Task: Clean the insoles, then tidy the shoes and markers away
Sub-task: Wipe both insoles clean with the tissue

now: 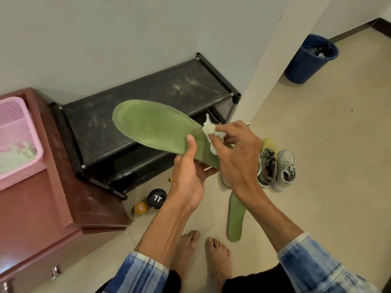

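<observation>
Insole (152, 125) first: it is held in the air above the shoe rack, toe end up and to the left, heel end low between the hands.

At far left a pink mesh basket (19, 132) with pale scraps inside sits on a maroon cabinet (63, 197). Beside it stands the black shoe rack (137, 92), a tube frame with a dusty, scuffed fabric shelf. On the tiles at its foot lie a round black lid (157, 198) and a small orange container (141, 207).

The left hand (188, 172) grips the insole near the heel, palm and fingers beneath, thumb pressed on the upper face. The right hand (234, 151) pinches a crumpled whitish wad (209, 130) in its fingertips and holds it against the insole's edge.

The insole looks thin, long and rounded, with a matt, felt-like green face. I judge it light and floppy, neither slippery nor fragile. Taken by one end it would likely droop, so a hold under heel and arch, backing each stroke, suits it best. The nap may snag fibres from the wad.

Lower right, a second insole (236, 218) of the same green lies flat on the floor, apart from the shoes (275, 166). They are a laced pair, one yellowish and one grey, standing side by side and touching. Far right, a blue bin (311, 58) stands by the wall.
</observation>
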